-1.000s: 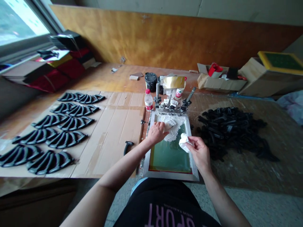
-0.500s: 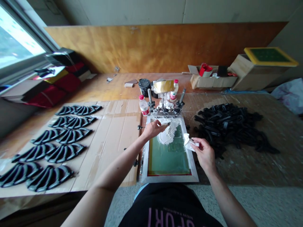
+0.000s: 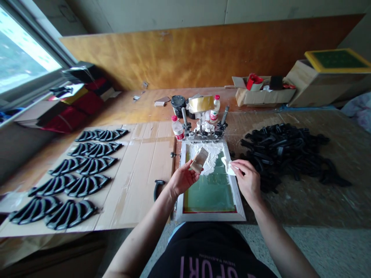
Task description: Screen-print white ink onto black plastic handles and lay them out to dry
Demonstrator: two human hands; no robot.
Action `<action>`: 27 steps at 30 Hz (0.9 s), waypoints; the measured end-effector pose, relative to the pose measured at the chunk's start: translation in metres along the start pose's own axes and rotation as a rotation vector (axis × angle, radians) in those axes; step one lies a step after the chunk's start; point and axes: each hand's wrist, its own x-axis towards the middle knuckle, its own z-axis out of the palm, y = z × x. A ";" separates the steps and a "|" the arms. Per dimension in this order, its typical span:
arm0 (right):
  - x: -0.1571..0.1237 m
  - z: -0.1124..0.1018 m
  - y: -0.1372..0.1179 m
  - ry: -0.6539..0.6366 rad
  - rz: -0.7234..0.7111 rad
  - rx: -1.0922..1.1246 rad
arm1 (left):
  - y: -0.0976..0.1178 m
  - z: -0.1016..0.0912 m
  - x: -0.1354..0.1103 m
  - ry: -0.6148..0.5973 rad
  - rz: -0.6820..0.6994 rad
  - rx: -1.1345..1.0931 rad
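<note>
My left hand [image 3: 183,179] grips a small flat tan squeegee [image 3: 199,159], its broad face turned up, above a screen-printing frame [image 3: 240,200]. Between the thumb and fingers of my right hand [image 3: 247,178] is a crumpled white tissue [image 3: 228,166], held over the frame's right edge. Thick white ink [image 3: 213,156] is smeared across the far part of the green mesh [image 3: 210,195]. At its far end the frame is joined to a metal clamp [image 3: 204,135] with upright posts. A single black curved handle [image 3: 158,189] lies left of the frame, partly behind my left forearm.
Rows of black handles [image 3: 92,165] are fanned out on cardboard [image 3: 139,173] at left. A heap of black parts [image 3: 284,154] lies at right. Behind the clamp stand red-capped bottles [image 3: 177,128] and a black tub [image 3: 177,105]. Open cardboard boxes [image 3: 262,97] sit at the back right.
My left hand has drawn back from the white ink and turned the squeegee face up. My right hand, still with the tissue, has come slightly closer to it. The black handle has come into view.
</note>
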 end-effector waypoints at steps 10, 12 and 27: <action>-0.003 0.051 -0.078 -0.045 -0.281 0.053 | -0.038 0.009 0.001 -0.093 0.223 -0.074; -0.005 0.056 -0.082 -0.123 -0.232 0.140 | -0.041 0.010 0.001 -0.136 0.266 -0.076; -0.001 0.057 -0.078 -0.120 0.118 0.378 | -0.050 0.018 -0.001 -0.127 0.437 -0.038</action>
